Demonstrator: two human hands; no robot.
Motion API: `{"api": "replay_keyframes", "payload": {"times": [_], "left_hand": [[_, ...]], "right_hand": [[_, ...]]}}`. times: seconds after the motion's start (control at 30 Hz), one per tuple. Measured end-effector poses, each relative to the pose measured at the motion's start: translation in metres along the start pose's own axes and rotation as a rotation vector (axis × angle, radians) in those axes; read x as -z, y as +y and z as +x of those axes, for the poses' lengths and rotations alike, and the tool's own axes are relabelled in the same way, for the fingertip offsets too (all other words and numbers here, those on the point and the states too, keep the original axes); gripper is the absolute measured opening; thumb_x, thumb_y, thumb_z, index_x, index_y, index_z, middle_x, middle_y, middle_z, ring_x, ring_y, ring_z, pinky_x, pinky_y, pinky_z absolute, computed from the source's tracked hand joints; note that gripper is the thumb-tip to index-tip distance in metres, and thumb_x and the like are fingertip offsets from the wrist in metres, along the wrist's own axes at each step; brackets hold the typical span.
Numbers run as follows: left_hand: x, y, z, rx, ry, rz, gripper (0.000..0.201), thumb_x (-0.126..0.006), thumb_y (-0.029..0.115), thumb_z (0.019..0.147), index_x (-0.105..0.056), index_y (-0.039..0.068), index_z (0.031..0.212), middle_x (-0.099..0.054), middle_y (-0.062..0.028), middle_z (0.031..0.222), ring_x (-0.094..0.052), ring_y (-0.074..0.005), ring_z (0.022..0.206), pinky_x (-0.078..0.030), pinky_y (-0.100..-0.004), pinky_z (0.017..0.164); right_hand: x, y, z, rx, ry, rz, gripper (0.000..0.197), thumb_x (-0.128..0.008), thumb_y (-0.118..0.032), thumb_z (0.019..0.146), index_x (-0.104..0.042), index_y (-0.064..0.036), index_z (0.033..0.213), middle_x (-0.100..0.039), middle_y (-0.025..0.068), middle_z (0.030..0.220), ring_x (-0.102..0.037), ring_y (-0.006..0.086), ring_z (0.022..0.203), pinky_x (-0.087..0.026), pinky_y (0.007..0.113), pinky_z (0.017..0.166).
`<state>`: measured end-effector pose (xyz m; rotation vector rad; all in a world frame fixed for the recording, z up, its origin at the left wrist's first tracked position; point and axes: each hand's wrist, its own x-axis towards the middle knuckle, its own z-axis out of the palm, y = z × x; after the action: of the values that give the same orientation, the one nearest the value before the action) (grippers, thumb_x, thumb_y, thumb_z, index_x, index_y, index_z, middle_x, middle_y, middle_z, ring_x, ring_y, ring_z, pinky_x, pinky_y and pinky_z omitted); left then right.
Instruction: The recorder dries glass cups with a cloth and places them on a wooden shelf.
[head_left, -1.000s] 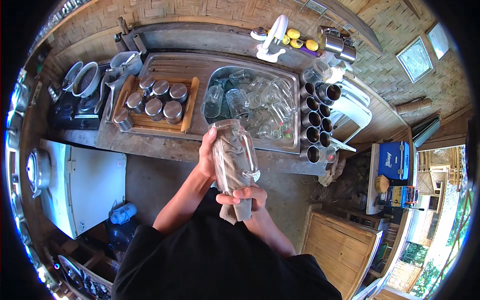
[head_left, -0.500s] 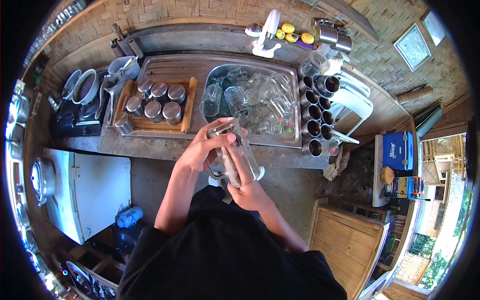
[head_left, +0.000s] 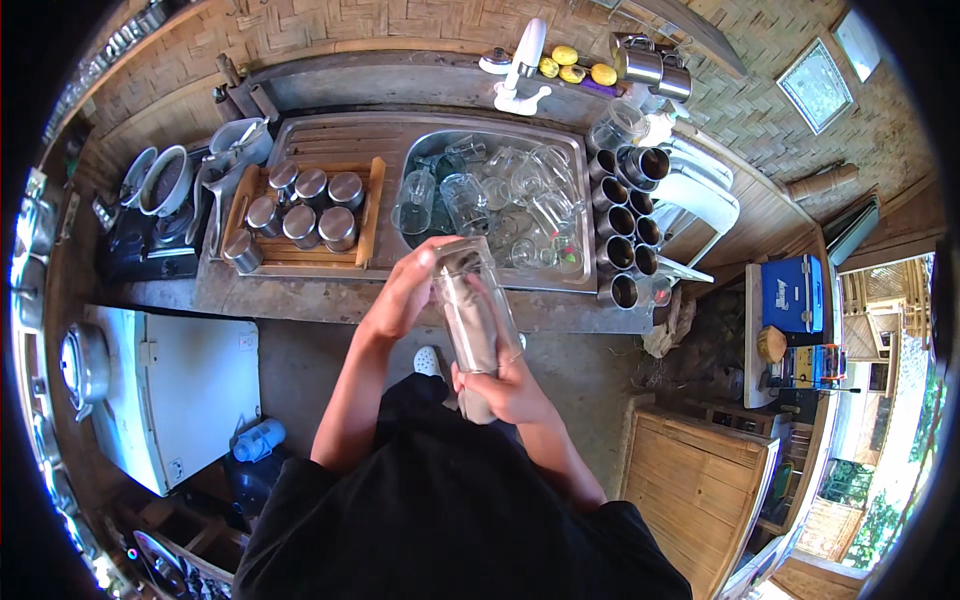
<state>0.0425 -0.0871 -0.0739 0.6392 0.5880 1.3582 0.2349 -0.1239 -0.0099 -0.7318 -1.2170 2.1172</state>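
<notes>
I hold a tall clear drinking glass (head_left: 472,300) in front of my body, its base pointing toward the sink. My left hand (head_left: 405,290) grips the far end of the glass. My right hand (head_left: 505,385) is at the near open end, pressing a grey cloth (head_left: 470,335) that fills the inside of the glass. Beyond it, the steel sink (head_left: 575,160) is full of several clear glasses (head_left: 470,200).
A wooden tray (head_left: 375,210) of upturned steel cups stands left of the sink. A row of steel mugs (head_left: 620,225) lines its right side. A white tap (head_left: 522,65) and yellow fruit (head_left: 572,70) sit on the back ledge. A white appliance (head_left: 170,390) is at my left.
The glass has tilted and shifted slightly right in my hands while the cloth stayed inside it. My head has moved, so the counter sits a little differently in view.
</notes>
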Motion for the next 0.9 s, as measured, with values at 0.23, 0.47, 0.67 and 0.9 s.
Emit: {"api": "replay_keyframes", "payload": {"times": [0.23, 0.47, 0.67, 0.9], "left_hand": [[-0.023, -0.009, 0.003, 0.03, 0.024, -0.193, 0.056, -0.068, 0.039, 0.089, -0.05, 0.003, 0.128, -0.064, -0.0173, 0.11, -0.059, -0.0362, 0.12, -0.049, -0.0522, 0.099], [-0.029, -0.013, 0.012, -0.007, 0.092, -0.464, 0.053, -0.064, 0.049, 0.085, -0.059, 0.006, 0.114, -0.063, -0.0127, 0.1, -0.059, -0.0358, 0.11, -0.046, -0.0556, 0.101], [-0.041, -0.024, 0.002, -0.015, 0.195, -0.41, 0.056, -0.064, 0.05, 0.084, -0.054, 0.006, 0.116, -0.061, -0.0127, 0.097, -0.06, -0.0341, 0.104, -0.049, -0.0541, 0.096], [-0.034, -0.015, 0.011, -0.073, 0.337, -0.231, 0.051, -0.062, 0.048, 0.087, -0.057, 0.006, 0.114, -0.06, -0.012, 0.094, -0.059, -0.0311, 0.101, -0.049, -0.0495, 0.092]], "right_hand": [[0.012, 0.03, -0.004, -0.268, -0.056, 0.531, 0.081, -0.057, 0.01, 0.079, -0.029, -0.0094, 0.153, -0.056, 0.0074, 0.126, -0.057, 0.0169, 0.083, -0.05, 0.033, 0.071], [0.015, 0.038, -0.012, -0.239, -0.275, 1.261, 0.059, -0.052, 0.002, 0.084, -0.043, -0.0037, 0.142, -0.057, 0.0093, 0.128, -0.054, 0.0111, 0.083, -0.045, 0.028, 0.064], [0.006, 0.031, -0.002, -0.09, -0.053, 0.768, 0.056, -0.056, -0.004, 0.083, -0.045, -0.0003, 0.138, -0.057, 0.0124, 0.121, -0.056, 0.0172, 0.086, -0.046, 0.029, 0.066], [0.009, 0.034, 0.001, 0.08, 0.073, -0.405, 0.076, -0.053, 0.006, 0.083, -0.026, -0.0004, 0.154, -0.054, 0.0111, 0.122, -0.057, 0.0138, 0.086, -0.051, 0.031, 0.075]]}}
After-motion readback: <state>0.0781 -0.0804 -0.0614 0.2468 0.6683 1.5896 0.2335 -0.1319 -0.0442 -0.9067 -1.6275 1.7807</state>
